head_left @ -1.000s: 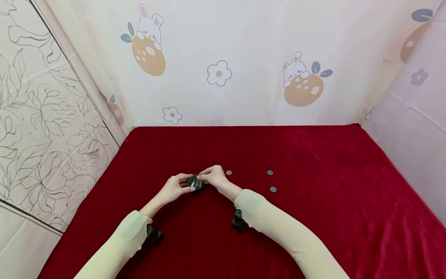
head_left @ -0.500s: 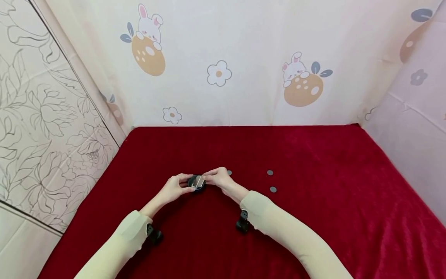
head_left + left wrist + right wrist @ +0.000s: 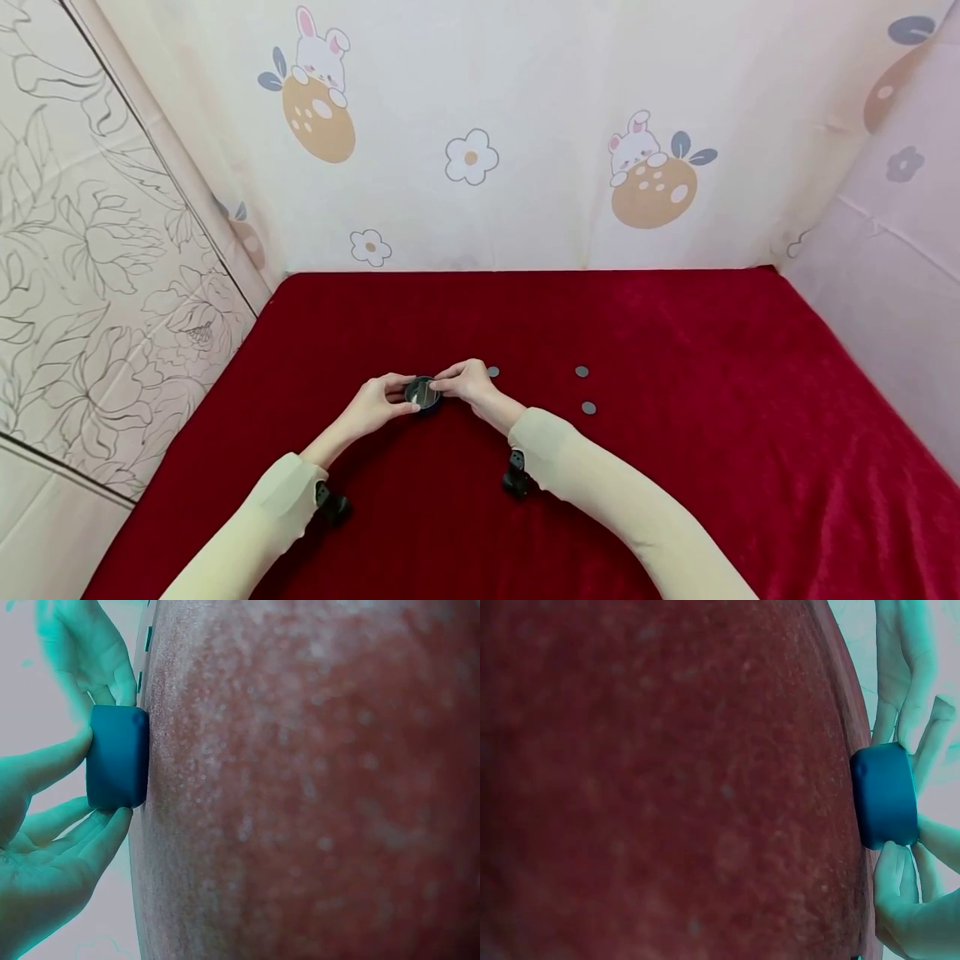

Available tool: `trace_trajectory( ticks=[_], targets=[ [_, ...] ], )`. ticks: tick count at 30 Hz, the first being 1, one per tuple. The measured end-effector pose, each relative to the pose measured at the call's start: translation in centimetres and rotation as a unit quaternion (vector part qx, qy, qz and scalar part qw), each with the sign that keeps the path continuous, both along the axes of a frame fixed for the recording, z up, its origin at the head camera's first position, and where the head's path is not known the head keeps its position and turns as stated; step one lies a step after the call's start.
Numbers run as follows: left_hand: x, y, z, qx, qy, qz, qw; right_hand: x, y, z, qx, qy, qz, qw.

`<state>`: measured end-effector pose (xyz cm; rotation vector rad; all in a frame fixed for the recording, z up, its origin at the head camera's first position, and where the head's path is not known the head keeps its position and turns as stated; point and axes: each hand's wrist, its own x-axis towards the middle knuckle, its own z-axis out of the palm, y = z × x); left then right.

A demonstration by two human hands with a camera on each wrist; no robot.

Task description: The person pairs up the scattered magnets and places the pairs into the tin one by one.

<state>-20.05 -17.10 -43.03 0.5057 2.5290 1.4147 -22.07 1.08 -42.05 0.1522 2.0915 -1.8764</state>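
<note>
Red cloth [image 3: 697,333] carries a dark round container [image 3: 886,796] and three grey discs [image 3: 582,372].

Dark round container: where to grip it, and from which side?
I'd take the dark round container by its outer side wall, coming from the left, thumb nearer the person, fingers on the far side, much as the left hand does. The low, upright wall suits that, and it should leave the right rim free for the right hand.

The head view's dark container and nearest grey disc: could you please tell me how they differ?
The container is larger; the disc is much smaller. The container has raised walls, whereas the disc looks thin and flat. The left hand holds the container, while no hand touches the disc. Both are round.
</note>
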Motion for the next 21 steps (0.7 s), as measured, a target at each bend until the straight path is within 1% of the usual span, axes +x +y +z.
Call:
trace_trajectory(
  ticks=[5,8,11,15,18,21],
  targets=[
    [0.0,0.1,0.0,-0.001,-0.001,0.002,1.0,-0.2,-0.3,-0.1,0.039,0.009,0.003,0.9992],
    [-0.1,0.1,0.0,-0.003,-0.001,0.0,1.0,-0.4,-0.2,0.1,0.042,0.004,0.008,0.9991],
    [-0.2,0.1,0.0,-0.009,-0.002,-0.002,1.0,-0.5,0.2,0.4,0.03,-0.011,0.021,0.9993],
    [-0.3,0.1,0.2,-0.031,-0.002,-0.005,0.9995,-0.3,1.0,1.1,0.017,-0.009,0.067,0.9975],
    [-0.4,0.1,0.5,-0.055,0.006,-0.01,0.9984,0.1,1.7,1.6,0.035,0.018,0.113,0.9929],
    [-0.2,0.2,0.8,-0.078,0.026,-0.01,0.9965,0.4,2.6,2.0,0.075,0.058,0.157,0.983]
  ],
)
